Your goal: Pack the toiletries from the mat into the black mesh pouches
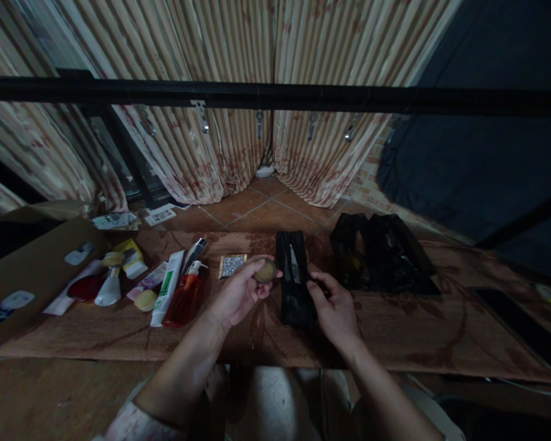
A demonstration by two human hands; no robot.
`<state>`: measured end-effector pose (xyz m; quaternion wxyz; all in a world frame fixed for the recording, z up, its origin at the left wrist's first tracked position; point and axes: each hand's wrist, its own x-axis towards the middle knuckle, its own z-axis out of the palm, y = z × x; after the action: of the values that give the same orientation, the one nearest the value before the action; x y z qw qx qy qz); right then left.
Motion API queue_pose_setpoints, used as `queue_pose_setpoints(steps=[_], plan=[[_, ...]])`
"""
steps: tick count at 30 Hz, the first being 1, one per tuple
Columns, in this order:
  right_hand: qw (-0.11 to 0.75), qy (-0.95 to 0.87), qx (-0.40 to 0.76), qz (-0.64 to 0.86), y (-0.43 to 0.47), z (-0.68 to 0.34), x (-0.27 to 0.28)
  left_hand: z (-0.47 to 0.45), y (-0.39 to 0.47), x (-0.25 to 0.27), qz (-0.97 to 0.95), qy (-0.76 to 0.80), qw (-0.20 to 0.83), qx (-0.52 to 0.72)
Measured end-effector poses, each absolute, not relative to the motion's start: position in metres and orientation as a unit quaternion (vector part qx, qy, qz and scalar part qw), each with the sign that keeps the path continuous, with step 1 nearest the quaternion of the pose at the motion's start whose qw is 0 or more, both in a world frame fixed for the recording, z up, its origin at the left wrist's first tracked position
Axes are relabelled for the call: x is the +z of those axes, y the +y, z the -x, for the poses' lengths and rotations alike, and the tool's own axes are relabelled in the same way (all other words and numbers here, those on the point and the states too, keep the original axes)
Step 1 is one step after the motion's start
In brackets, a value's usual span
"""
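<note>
My left hand (245, 291) is closed round a small round compact (264, 271) with a dark rim and a tan face, held just left of a black zip pouch (298, 309). The pouch lies upright on the cloth, partly unzipped, and something pale shows in its opening. At the pouch's right edge, the thumb and fingers of my right hand (336, 306) pinch its side. A square glittery case (232, 265) with a gold edge rests behind my left hand.
Left of my hands lie a red pump bottle (183, 300), a white-green tube (168, 288), a white bottle (109, 285) and a yellow packet (132, 258). A cardboard box (85, 242) stands far left. Rightward are a black plastic bag (386, 254) and a phone (523, 324).
</note>
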<state>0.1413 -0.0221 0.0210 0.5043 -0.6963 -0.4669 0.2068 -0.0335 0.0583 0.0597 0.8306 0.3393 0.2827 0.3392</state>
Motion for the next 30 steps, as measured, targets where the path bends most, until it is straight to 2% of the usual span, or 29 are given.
queue_pose_setpoints(steps=[30], plan=[[0.51,-0.468,0.209,0.691,-0.0221,-0.141,0.0217,0.0316,0.0552,0.0591,-0.441,0.331,0.745,0.375]])
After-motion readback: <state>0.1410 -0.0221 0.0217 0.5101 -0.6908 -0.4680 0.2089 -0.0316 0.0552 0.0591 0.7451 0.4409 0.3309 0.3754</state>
